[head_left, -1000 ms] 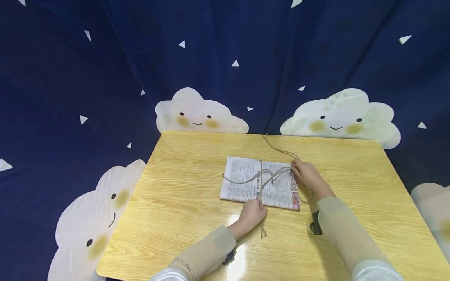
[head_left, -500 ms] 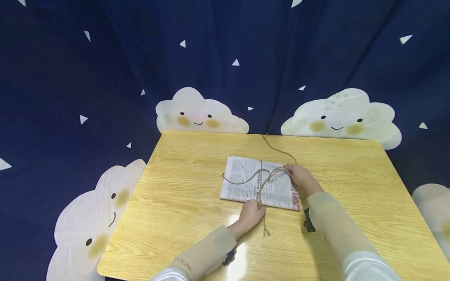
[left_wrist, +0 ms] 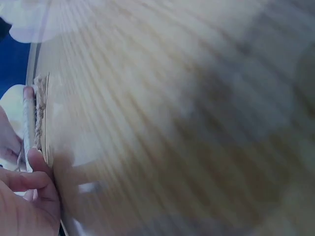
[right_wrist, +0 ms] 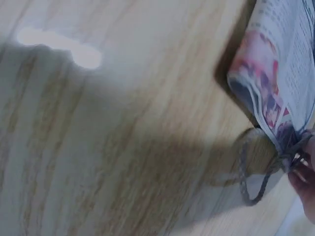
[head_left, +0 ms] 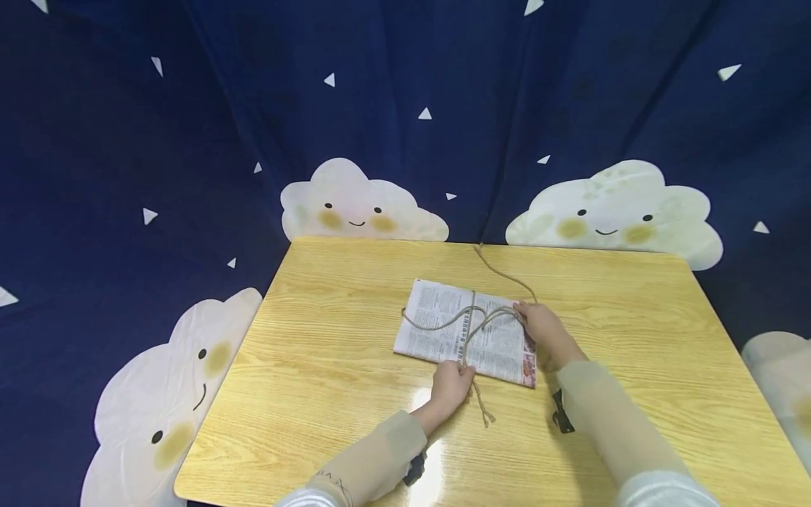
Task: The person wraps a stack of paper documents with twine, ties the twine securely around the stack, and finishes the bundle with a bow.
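Clearly, the folded newspaper lies flat on the wooden table, with brown rope strung over its printed face. One strand crosses from the newspaper's far edge to its near edge; another comes round its left edge and curves towards its middle. At the newspaper's near edge, the left hand has its fingers curled and pinches the rope there, a frayed tail hanging out past it onto the wood. At the newspaper's right edge, the right hand pinches the rope between thumb and fingers, and a small loop droops just beside the paper's colour-printed end. Beyond the newspaper, a further length trails to the table's back edge, where a dark blue curtain with smiling clouds hangs.
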`<action>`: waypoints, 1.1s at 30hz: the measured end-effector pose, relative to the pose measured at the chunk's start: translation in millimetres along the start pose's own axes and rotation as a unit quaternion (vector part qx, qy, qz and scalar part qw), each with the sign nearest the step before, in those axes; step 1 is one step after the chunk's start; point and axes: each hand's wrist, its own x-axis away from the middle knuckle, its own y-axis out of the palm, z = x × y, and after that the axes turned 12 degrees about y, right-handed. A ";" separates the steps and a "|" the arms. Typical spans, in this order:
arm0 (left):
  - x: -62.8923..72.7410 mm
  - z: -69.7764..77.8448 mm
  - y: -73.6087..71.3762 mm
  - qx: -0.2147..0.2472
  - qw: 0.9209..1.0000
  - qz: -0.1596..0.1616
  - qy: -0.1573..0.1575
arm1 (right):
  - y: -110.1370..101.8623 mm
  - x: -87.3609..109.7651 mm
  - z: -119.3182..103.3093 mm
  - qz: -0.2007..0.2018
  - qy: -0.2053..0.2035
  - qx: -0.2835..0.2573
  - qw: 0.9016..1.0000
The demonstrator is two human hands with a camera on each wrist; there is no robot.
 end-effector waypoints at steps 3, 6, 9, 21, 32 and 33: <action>-2.3 0.1 -6.2 -0.007 1.000 0.007 -0.006 | 0.4 5.2 -2.0 0.038 -0.027 0.075 0.996; -6.1 -0.3 -14.4 -0.020 1.000 0.009 -0.014 | 1.9 13.3 -3.3 0.046 -0.013 0.083 0.995; -11.1 -1.9 -24.3 -0.042 0.999 0.011 -0.017 | 4.0 23.0 -6.2 0.045 0.009 0.083 0.995; -49.5 -15.1 -59.0 -0.201 0.979 0.015 0.029 | 10.2 71.3 -46.9 0.021 0.070 0.143 0.987; -85.3 -13.6 -72.3 -0.253 0.967 -0.036 0.019 | 21.3 92.8 -78.4 -0.006 0.087 0.143 0.986; -87.2 -13.2 -72.8 -0.260 0.965 -0.036 0.023 | 22.1 93.4 -79.3 -0.004 0.086 0.141 0.986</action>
